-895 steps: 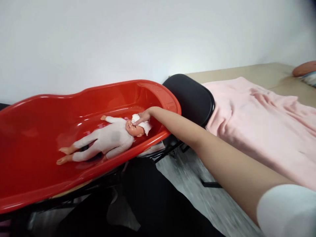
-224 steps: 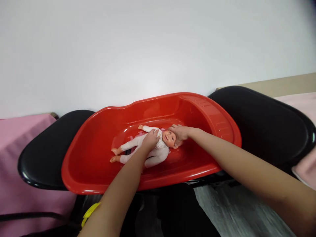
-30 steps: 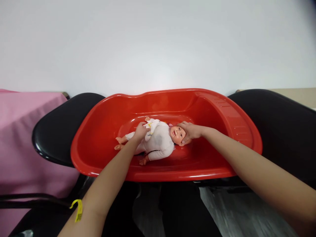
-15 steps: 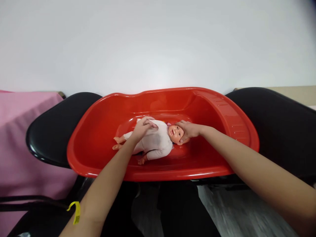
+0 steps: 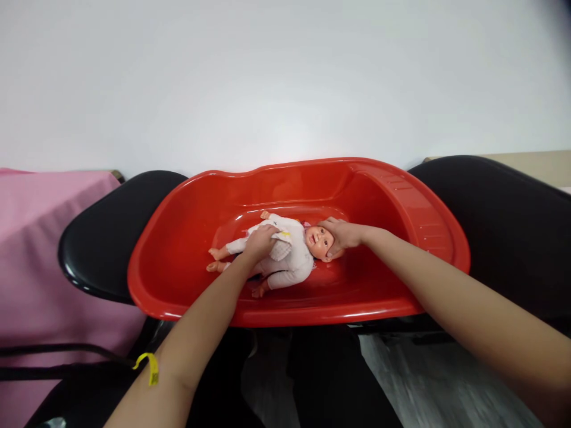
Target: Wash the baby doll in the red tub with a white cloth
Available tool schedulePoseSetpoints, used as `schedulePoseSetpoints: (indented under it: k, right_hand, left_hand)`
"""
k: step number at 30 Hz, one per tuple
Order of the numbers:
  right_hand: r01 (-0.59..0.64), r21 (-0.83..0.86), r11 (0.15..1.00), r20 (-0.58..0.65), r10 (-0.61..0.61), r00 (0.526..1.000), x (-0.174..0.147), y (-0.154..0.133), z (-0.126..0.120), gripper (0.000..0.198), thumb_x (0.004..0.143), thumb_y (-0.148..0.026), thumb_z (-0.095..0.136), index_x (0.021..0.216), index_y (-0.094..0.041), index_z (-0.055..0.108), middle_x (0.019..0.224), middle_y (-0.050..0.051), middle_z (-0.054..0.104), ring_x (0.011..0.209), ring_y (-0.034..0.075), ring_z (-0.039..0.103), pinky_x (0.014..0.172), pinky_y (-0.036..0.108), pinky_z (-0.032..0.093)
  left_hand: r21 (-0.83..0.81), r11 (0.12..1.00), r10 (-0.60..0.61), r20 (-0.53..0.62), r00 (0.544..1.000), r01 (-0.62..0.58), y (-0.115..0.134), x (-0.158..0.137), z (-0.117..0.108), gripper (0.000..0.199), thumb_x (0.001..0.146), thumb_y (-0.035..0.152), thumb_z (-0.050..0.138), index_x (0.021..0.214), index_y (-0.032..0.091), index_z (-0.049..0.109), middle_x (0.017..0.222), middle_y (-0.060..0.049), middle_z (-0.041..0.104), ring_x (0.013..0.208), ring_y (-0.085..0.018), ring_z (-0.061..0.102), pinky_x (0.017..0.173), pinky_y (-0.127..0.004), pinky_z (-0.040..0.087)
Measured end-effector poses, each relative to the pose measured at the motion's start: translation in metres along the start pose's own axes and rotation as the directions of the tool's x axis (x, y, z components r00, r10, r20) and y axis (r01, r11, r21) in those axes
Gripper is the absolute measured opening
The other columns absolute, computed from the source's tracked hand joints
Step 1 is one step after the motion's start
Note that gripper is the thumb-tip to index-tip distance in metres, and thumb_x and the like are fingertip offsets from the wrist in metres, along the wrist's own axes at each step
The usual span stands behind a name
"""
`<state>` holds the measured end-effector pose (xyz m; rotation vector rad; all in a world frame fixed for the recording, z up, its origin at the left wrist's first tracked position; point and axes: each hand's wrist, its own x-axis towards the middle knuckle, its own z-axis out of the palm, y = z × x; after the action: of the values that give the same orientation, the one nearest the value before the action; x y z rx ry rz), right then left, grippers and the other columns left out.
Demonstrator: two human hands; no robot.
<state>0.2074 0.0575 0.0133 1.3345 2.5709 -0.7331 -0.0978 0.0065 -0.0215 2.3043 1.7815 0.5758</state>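
A baby doll in a white suit lies on its back in a red plastic baby tub, head to the right. My left hand presses a small white cloth onto the doll's chest. My right hand cups the back and top of the doll's head from the right. The doll's face points up toward me. Its bare feet point left.
The tub rests across two black chair seats, one at the left and one at the right. A pink cloth covers a surface at far left. A white wall stands behind. Grey floor shows below right.
My left hand slid from the doll's far shoulder down onto its chest, with the cloth now showing under the fingers. My right hand stays on the head.
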Motion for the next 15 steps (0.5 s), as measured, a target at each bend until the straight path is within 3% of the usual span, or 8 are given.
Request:
schedulePoseSetpoints:
  k: [1, 3, 4, 6, 8, 10, 12, 15]
  right_hand:
    - [0.003, 0.004, 1.000, -0.003, -0.003, 1.000, 0.000, 0.000, 0.000, 0.109, 0.050, -0.062, 0.087, 0.145, -0.030, 0.045, 0.136, 0.012, 0.047, 0.127, 0.041, 0.048, 0.107, 0.051, 0.043]
    - [0.002, 0.019, 1.000, -0.013, -0.002, 1.000, 0.000, 0.000, 0.000, 0.106, 0.050, -0.063, 0.087, 0.143, -0.031, 0.047, 0.135, 0.011, 0.048, 0.127, 0.040, 0.048, 0.106, 0.051, 0.044]
    - [0.002, 0.026, 1.000, -0.017, -0.001, 1.000, 0.000, 0.001, 0.000, 0.105, 0.050, -0.063, 0.087, 0.142, -0.031, 0.048, 0.135, 0.011, 0.048, 0.127, 0.040, 0.048, 0.106, 0.051, 0.044]
    - [0.004, 0.032, 0.999, -0.019, -0.003, 1.000, 0.000, 0.001, 0.000, 0.105, 0.050, -0.063, 0.087, 0.142, -0.032, 0.047, 0.134, 0.011, 0.049, 0.126, 0.040, 0.048, 0.106, 0.051, 0.044]
    - [0.009, 0.024, 1.000, -0.014, -0.008, 1.000, 0.000, 0.002, 0.000, 0.107, 0.050, -0.063, 0.087, 0.144, -0.031, 0.046, 0.135, 0.011, 0.048, 0.126, 0.040, 0.049, 0.106, 0.052, 0.044]
    - [0.010, 0.010, 1.000, -0.010, -0.010, 1.000, 0.000, 0.001, 0.001, 0.107, 0.050, -0.062, 0.087, 0.144, -0.030, 0.046, 0.134, 0.011, 0.048, 0.126, 0.039, 0.049, 0.107, 0.052, 0.044]
    - [0.006, 0.004, 1.000, -0.010, -0.006, 1.000, 0.001, 0.001, 0.000, 0.106, 0.050, -0.062, 0.087, 0.143, -0.029, 0.048, 0.134, 0.011, 0.048, 0.126, 0.040, 0.048, 0.106, 0.051, 0.044]
    - [0.000, 0.004, 1.000, -0.013, 0.000, 1.000, 0.001, 0.000, 0.000, 0.104, 0.051, -0.061, 0.086, 0.142, -0.029, 0.048, 0.134, 0.011, 0.048, 0.126, 0.040, 0.047, 0.106, 0.051, 0.044]
  left_hand:
    - [0.038, 0.999, -0.008, -0.035, 0.999, 0.010, -0.003, 0.001, -0.007, 0.028, 0.091, 0.026, 0.053, 0.109, 0.030, 0.074, 0.119, -0.007, 0.067, 0.112, -0.027, 0.059, 0.100, -0.042, 0.047]
    - [0.057, 0.991, -0.100, -0.234, 0.967, 0.117, -0.010, 0.002, -0.024, 0.028, 0.092, 0.023, 0.051, 0.107, 0.024, 0.074, 0.117, -0.010, 0.065, 0.108, -0.028, 0.058, 0.098, -0.044, 0.047]
    - [0.018, 0.983, -0.164, -0.364, 0.917, 0.183, -0.014, 0.002, -0.033, 0.029, 0.092, 0.023, 0.052, 0.109, 0.022, 0.074, 0.116, -0.011, 0.063, 0.107, -0.027, 0.058, 0.097, -0.044, 0.047]
    - [-0.184, 0.952, -0.306, -0.581, 0.754, 0.245, -0.023, 0.001, -0.047, 0.031, 0.092, 0.021, 0.053, 0.115, 0.020, 0.074, 0.114, -0.010, 0.065, 0.102, -0.024, 0.061, 0.095, -0.040, 0.048]
    - [-0.444, 0.876, -0.461, -0.657, 0.596, 0.187, -0.029, 0.000, -0.055, 0.033, 0.092, 0.018, 0.051, 0.117, 0.016, 0.073, 0.110, -0.008, 0.069, 0.099, -0.021, 0.064, 0.095, -0.036, 0.050]
    - [-0.608, 0.790, -0.554, -0.654, 0.516, 0.077, -0.029, -0.001, -0.055, 0.031, 0.092, 0.018, 0.051, 0.115, 0.014, 0.072, 0.110, -0.008, 0.072, 0.102, -0.020, 0.065, 0.096, -0.033, 0.051]
    - [-0.626, 0.779, -0.539, -0.673, 0.506, -0.002, -0.024, -0.001, -0.052, 0.031, 0.091, 0.019, 0.052, 0.115, 0.017, 0.072, 0.115, -0.007, 0.071, 0.108, -0.019, 0.065, 0.099, -0.032, 0.050]
    - [-0.531, 0.846, -0.390, -0.681, 0.620, -0.051, -0.011, 0.002, -0.045, 0.032, 0.090, 0.019, 0.049, 0.113, 0.022, 0.071, 0.118, -0.004, 0.070, 0.113, -0.019, 0.063, 0.104, -0.033, 0.048]
